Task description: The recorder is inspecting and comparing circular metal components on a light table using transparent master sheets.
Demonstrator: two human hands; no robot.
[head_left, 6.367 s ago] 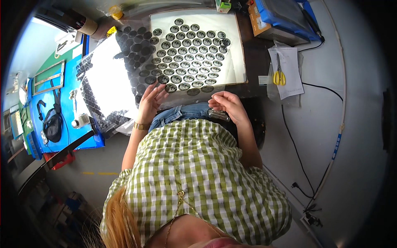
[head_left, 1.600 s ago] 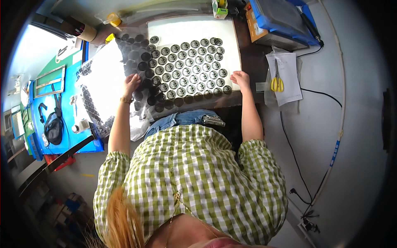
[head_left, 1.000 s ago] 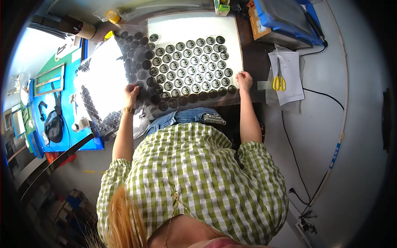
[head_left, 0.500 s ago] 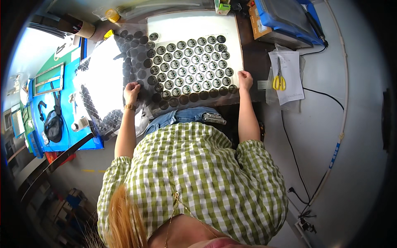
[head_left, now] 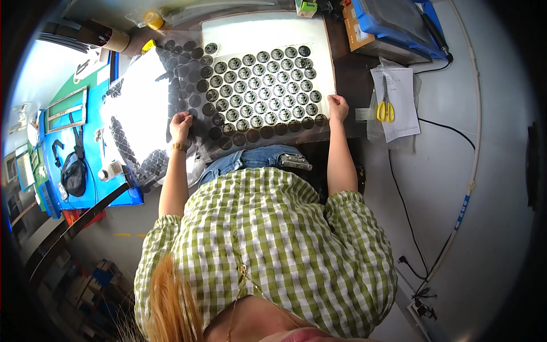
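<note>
A large clear film sheet (head_left: pixel 270 98), printed with rows of black round patterns, lies over a bright white panel (head_left: pixel 256 28). Both my hands hold its near part, one at each side. At the left, my left hand (head_left: pixel 181 126) has its fingers closed on the film beside dark discs. My right hand (head_left: pixel 338 107) pinches the film's right side, by the panel's right edge. The lowest row of discs hangs past the bright area and looks dark near my waist. Whether the film touches the panel everywhere, I cannot tell.
More dark-patterned film (head_left: pixel 132 137) spreads at the left beside a blue table (head_left: pixel 122 196) with a black bag (head_left: pixel 74 172). Yellow-handled scissors (head_left: pixel 386 112) rest on paper at the right. Behind them stands a blue-topped machine (head_left: pixel 393 28). A yellow tape roll (head_left: pixel 153 20) is at the back.
The film's printed discs have shifted very slightly left and away from me over the panel. My right hand has moved slightly away from me; both hands keep their hold.
</note>
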